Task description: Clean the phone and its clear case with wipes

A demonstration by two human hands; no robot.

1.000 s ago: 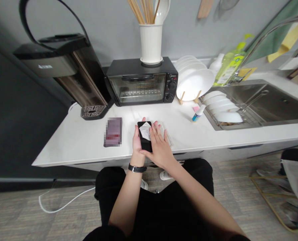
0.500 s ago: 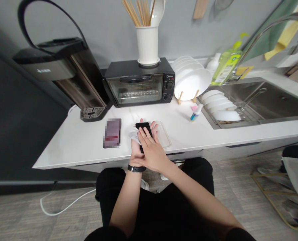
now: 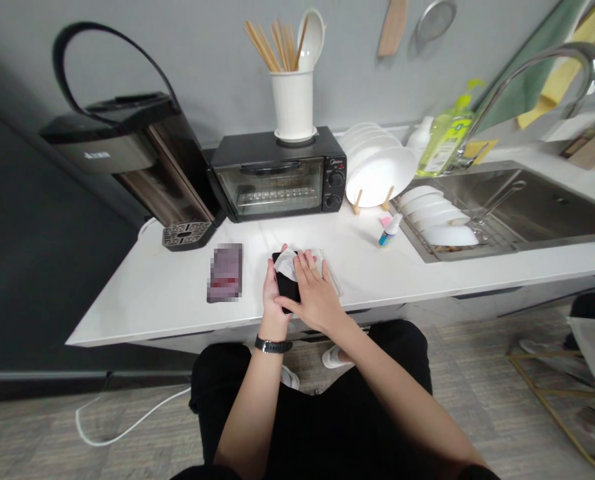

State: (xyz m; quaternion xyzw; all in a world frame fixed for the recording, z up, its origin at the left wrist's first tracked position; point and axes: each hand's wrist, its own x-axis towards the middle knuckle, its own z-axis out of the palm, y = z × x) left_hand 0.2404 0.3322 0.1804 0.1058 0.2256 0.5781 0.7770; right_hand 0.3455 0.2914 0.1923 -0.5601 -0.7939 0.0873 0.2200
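Note:
My left hand (image 3: 273, 303) is closed around a black smartphone (image 3: 288, 288) from below and its left side, just over the counter's front edge. A crumpled white tissue (image 3: 285, 264) lies on the upper part of the phone's screen. My right hand (image 3: 320, 297) holds the tissue against the screen under its fingers, with the thumb across the phone's lower end. Partly behind my right hand, a clear phone case (image 3: 336, 279) rests on the counter. Farther right stands a small spray bottle (image 3: 388, 233) with a blue label.
A purple item (image 3: 225, 273), blurred out, lies left on the white counter (image 3: 142, 293). Behind are a water dispenser (image 3: 177, 180), a toaster oven (image 3: 277, 190) bearing a utensil holder (image 3: 293, 107), and racked plates (image 3: 377, 177). A sink (image 3: 537, 213) with bowls (image 3: 447, 233) is right.
My right hand has shifted right on the phone, uncovering more of the screen. The tissue has moved from the phone's left edge onto its upper screen. The camera view has tilted slightly up.

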